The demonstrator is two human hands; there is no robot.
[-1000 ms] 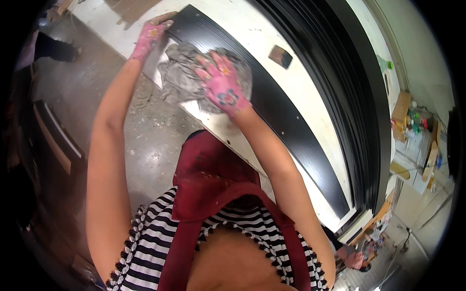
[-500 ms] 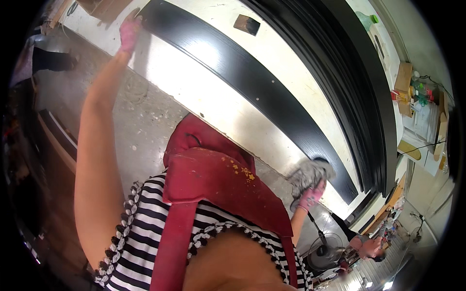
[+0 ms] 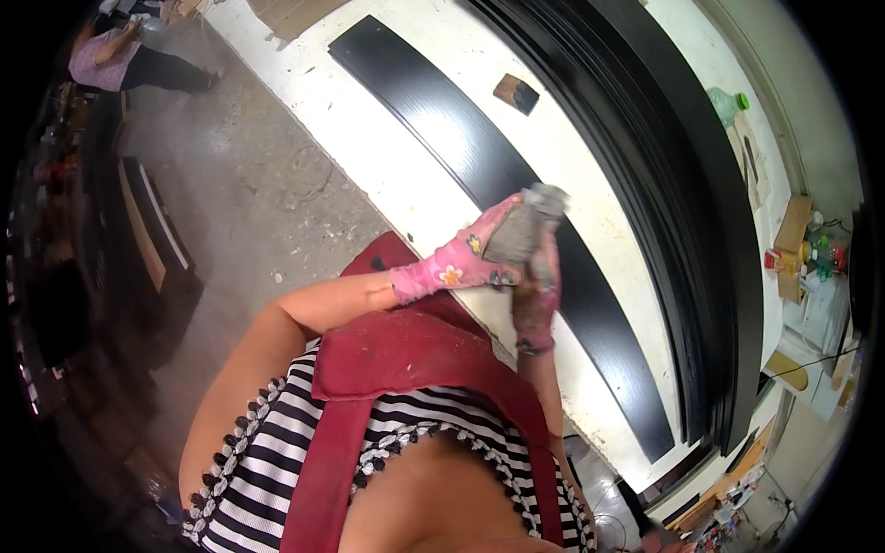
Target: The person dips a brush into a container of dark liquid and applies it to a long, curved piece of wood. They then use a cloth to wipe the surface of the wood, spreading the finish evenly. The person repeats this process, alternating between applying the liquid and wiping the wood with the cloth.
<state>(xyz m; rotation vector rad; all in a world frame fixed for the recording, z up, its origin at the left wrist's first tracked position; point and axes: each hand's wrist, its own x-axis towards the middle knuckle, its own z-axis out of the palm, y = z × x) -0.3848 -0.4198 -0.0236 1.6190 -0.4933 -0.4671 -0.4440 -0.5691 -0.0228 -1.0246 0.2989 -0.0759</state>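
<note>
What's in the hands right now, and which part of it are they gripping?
A grey cloth, bunched between the left hand and right hand. It's too crumpled to tell which edge or corner they grip.

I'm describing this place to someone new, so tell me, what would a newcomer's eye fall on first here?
Probably the left hand and right hand in pink flowered gloves near the middle, with a grey cloth between them. Behind them, a long, glossy black board slants across the white table. To its right sweeps a bank of dark strips.
</note>
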